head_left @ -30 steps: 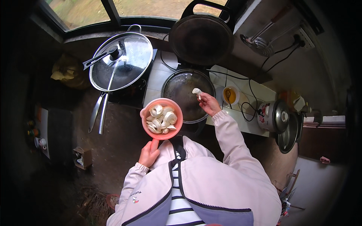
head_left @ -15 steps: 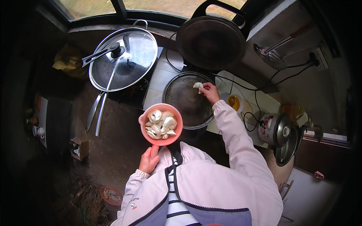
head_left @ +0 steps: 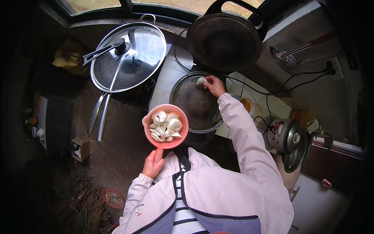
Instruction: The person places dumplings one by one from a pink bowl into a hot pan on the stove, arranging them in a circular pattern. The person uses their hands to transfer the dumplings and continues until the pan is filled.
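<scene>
My left hand (head_left: pixel 153 165) is closed round the handle of a pink plastic ladle-like scoop (head_left: pixel 146 124). Several pale folded dumplings (head_left: pixel 166 125) are heaped in its bowl. Over the far part of a round, dark electric griddle (head_left: pixel 196 103), my right hand (head_left: pixel 215 85) pinches a single dumpling (head_left: pixel 201 81) between thumb and fingers. Whether that dumpling touches the cooking surface, I cannot tell. The griddle's hinged lid (head_left: pixel 224 41) stands raised behind it.
Left of the griddle, a large lidded wok (head_left: pixel 130 58) sits on a dark cooktop. To the right are a small bowl of yellow liquid (head_left: pixel 245 104), a rice cooker (head_left: pixel 287 136) and loose black cables (head_left: pixel 269 93). Skimmers (head_left: pixel 288 60) hang on the right wall.
My right hand has moved slightly farther away and left over the griddle, with the dumpling still pinched. The view has shifted a little; my left hand keeps hold of the scoop.
</scene>
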### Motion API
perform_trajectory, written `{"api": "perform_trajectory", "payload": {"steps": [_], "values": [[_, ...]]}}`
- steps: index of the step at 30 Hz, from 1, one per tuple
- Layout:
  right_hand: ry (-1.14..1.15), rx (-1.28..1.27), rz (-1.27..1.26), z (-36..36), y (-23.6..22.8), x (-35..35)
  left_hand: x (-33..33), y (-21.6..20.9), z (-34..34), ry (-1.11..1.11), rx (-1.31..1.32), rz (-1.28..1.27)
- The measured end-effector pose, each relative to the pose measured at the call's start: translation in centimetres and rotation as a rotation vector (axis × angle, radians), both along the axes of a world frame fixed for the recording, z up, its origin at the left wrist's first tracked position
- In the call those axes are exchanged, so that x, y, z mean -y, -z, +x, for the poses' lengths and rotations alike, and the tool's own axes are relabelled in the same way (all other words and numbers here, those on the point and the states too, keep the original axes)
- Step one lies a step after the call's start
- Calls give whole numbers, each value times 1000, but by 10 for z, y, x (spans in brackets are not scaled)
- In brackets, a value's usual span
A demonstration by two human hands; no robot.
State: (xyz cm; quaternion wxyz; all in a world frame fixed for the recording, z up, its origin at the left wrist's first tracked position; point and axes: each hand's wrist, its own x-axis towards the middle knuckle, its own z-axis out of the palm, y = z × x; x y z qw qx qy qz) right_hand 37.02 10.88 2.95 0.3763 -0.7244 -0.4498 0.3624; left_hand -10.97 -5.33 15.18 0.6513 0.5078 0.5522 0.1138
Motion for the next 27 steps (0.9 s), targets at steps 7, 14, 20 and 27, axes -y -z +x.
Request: {"api": "perform_trajectory", "payload": {"steps": [7,14,20,27], "values": [[-8,78,-59,-9,-8,-9,0,8,-5,23,-23,30],[74,-359,-110,-2,-11,-1,1,10,-6,33,-11,-20],[39,-1364,71,-16,-53,27,2,13,0,34,6,-9],[-38,-1852,253,-47,-65,40,2,25,4,82,35,78]]}}
